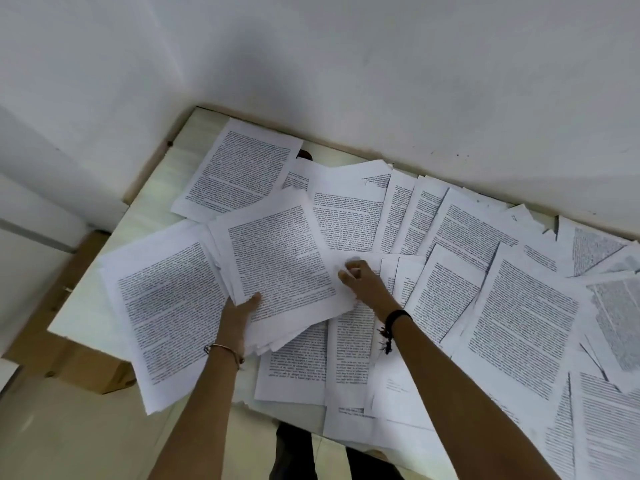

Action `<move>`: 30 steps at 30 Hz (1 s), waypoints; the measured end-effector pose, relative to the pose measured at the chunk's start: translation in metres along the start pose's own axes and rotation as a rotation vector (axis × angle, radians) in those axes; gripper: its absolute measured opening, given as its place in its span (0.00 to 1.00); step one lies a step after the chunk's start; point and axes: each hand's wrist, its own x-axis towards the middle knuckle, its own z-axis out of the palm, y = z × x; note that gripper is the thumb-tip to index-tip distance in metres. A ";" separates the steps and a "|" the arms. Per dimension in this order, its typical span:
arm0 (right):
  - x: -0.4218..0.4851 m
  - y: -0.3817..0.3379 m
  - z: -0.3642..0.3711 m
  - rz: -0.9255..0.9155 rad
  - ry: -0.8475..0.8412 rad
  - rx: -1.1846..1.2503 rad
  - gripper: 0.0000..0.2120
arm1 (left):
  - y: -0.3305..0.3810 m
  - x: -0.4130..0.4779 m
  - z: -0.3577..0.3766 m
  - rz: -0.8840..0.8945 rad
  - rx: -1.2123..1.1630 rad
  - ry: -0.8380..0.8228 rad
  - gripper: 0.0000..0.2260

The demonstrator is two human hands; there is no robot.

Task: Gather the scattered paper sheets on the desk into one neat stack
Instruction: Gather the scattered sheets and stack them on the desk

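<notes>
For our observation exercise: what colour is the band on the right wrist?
The wristband is black; head view.

Desk (187, 143) sits in a room corner, with wall (381, 64) behind it and to its left. Overlapping sheets (519, 317) cover nearly all of it and are thickest to the right. One sheet (239, 168) lies alone at the far left corner. Another (166, 313) hangs over the left edge. A bundle (277, 258) lies left of centre on top of other sheets. Left hand (239, 313) is at the bundle's near edge, thumb on top. Right hand (363, 282) is at the bundle's right edge, fingers (348, 271) pinching there. More sheets lie under both forearms and overhang the near edge. A box (86, 365) sits on the floor, below the desk's left side.
</notes>
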 end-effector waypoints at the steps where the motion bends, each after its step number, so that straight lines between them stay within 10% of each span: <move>1: 0.002 -0.002 0.004 -0.026 -0.066 -0.168 0.24 | 0.000 -0.002 0.002 0.006 0.023 0.034 0.26; 8: -0.012 -0.010 0.021 0.116 -0.433 -0.614 0.26 | -0.005 -0.018 0.023 0.115 0.450 0.468 0.19; 18: 0.015 0.009 0.004 0.049 0.011 0.131 0.29 | -0.003 -0.016 -0.016 -0.080 0.255 -0.455 0.32; 24: 0.016 0.022 -0.005 0.012 -0.199 -0.032 0.25 | 0.021 0.019 0.005 -0.020 0.344 -0.143 0.27; 30: 0.022 -0.004 -0.001 -0.019 0.006 -0.021 0.21 | 0.042 0.020 0.041 0.044 0.709 -0.006 0.25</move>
